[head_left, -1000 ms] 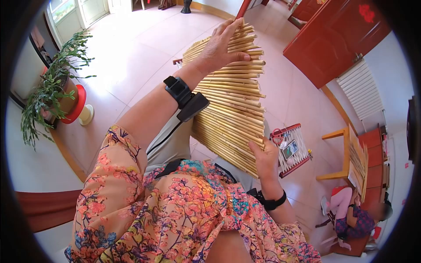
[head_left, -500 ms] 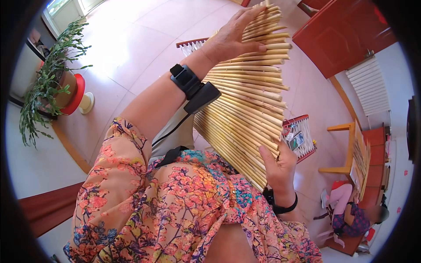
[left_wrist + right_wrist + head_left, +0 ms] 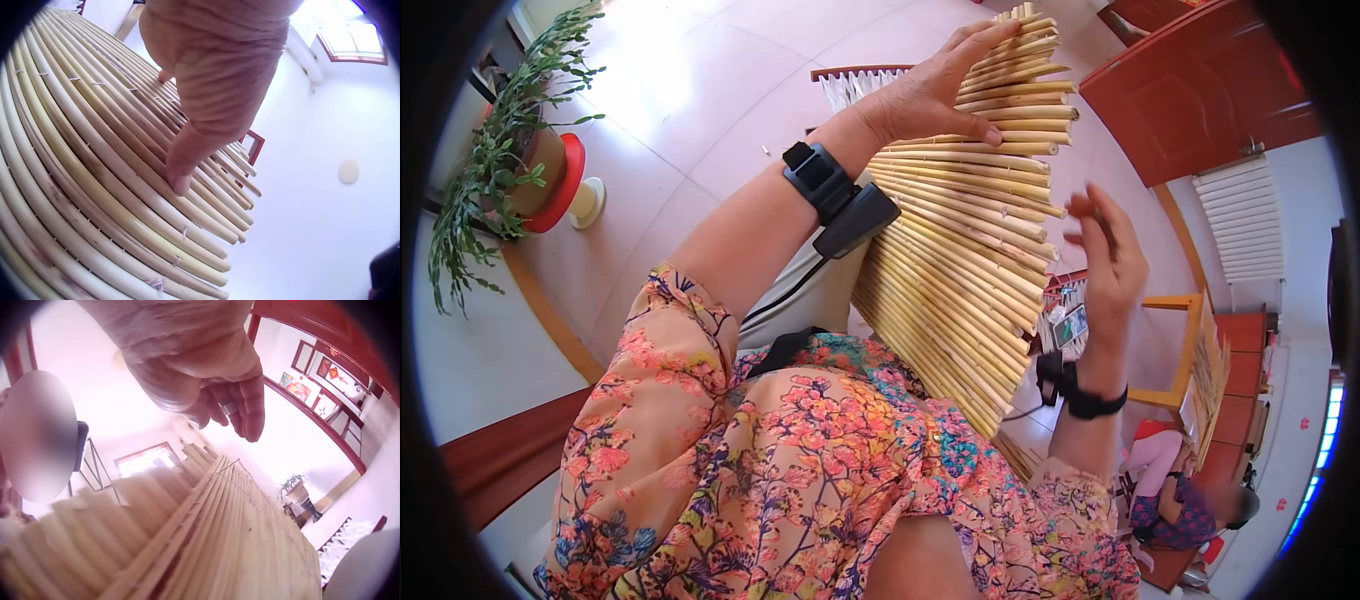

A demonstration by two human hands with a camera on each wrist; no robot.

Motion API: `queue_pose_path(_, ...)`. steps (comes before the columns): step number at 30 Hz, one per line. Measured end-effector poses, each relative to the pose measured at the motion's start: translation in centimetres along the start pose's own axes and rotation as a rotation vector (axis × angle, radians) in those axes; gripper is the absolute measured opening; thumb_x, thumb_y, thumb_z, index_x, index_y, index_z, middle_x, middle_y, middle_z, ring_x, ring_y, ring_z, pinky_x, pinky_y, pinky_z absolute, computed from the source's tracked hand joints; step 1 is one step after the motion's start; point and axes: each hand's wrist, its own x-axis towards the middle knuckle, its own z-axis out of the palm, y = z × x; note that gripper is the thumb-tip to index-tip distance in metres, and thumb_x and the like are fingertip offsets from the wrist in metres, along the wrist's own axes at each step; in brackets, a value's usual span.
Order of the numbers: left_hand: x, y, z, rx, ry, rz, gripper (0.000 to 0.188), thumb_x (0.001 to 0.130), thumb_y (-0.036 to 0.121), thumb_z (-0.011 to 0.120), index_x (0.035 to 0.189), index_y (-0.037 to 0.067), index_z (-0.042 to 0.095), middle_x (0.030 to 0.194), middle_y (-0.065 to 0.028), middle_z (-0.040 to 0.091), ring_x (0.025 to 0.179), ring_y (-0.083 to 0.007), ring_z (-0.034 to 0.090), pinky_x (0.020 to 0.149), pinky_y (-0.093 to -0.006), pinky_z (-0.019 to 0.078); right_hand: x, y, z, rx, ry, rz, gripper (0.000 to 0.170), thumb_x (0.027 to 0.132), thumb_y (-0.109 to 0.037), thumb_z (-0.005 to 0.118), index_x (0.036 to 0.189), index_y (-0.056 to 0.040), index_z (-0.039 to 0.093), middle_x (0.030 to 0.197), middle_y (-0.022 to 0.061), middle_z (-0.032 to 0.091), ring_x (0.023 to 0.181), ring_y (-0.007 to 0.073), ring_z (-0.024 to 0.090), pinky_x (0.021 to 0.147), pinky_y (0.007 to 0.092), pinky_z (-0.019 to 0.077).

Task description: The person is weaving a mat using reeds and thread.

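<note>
A mat of pale yellow stalks [image 3: 960, 270], stitched together with thin thread, stands tilted in front of my body, its uneven cut ends facing right in the head view. My left hand [image 3: 935, 95] grips its far part, the thumb laid along the near face and the fingers at the upper edge. In the left wrist view a fingertip [image 3: 180, 184] presses on the stalks close to their cut ends. My right hand [image 3: 1114, 268] is off the mat, just right of the cut ends, with loosely bent fingers and nothing in them. Stitch knots [image 3: 157, 284] show near the ends.
A red-framed stool with white cords [image 3: 840, 92] stands beyond the mat; a phone [image 3: 1070, 326] lies on another at the right. A wooden frame [image 3: 1180, 398] and a seated person [image 3: 1185, 510] are further right. A potted plant [image 3: 530, 165] stands left, a red door [image 3: 1200, 90] back right.
My right hand has let go of the mat's near right corner and moved up and right. The mat, still in my left hand, has shifted right.
</note>
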Motion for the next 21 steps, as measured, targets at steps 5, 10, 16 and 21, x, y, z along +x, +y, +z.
queue_pose_path(5,0.9,2.1,-1.1,-0.051,-0.104,0.128,0.108,0.066,0.027,0.079,0.143,0.007,0.006,0.144,-0.0232,0.017,0.135,-0.0362,0.015,0.111,-0.0439,0.0160,2.3,0.4,1.8,-0.007,-0.264,-0.177,0.019,0.087,0.001,0.049,0.104,0.0006,0.059,0.081,0.0086,0.063,0.077,0.0114,0.058,0.070,0.0235,0.0467)
queue_pose_path(10,0.8,3.8,-1.2,0.027,-0.100,0.029,0.113,0.062,0.027,0.081,0.143,0.006,0.005,0.145,-0.0223,0.014,0.136,-0.0352,0.013,0.112,-0.0440,0.0134,2.5,1.0,1.8,0.093,-0.236,-0.154,0.013,0.088,0.002,0.049,0.095,0.0013,0.059,0.071,0.0021,0.057,0.064,0.0065,0.049,0.060,0.0211,0.0416)
queue_pose_path(16,1.0,3.8,-1.1,0.033,-0.125,0.061,0.111,0.064,0.029,0.079,0.143,0.006,0.005,0.145,-0.0228,0.014,0.135,-0.0360,0.014,0.111,-0.0433,0.0141,2.7,1.2,0.5,0.026,-0.282,-0.131,0.009,0.088,0.001,0.051,0.092,0.0003,0.059,0.066,0.0002,0.054,0.060,0.0036,0.047,0.054,0.0188,0.0391)
queue_pose_path(21,1.0,2.9,-0.9,0.061,-0.126,0.097,0.110,0.064,0.028,0.078,0.143,0.005,0.005,0.146,-0.0232,0.014,0.135,-0.0363,0.014,0.111,-0.0423,0.0147,2.9,1.0,0.5,0.037,-0.304,-0.047,0.008,0.088,-0.001,0.052,0.093,-0.0004,0.058,0.066,-0.0016,0.053,0.060,0.0040,0.047,0.052,0.0194,0.0387)
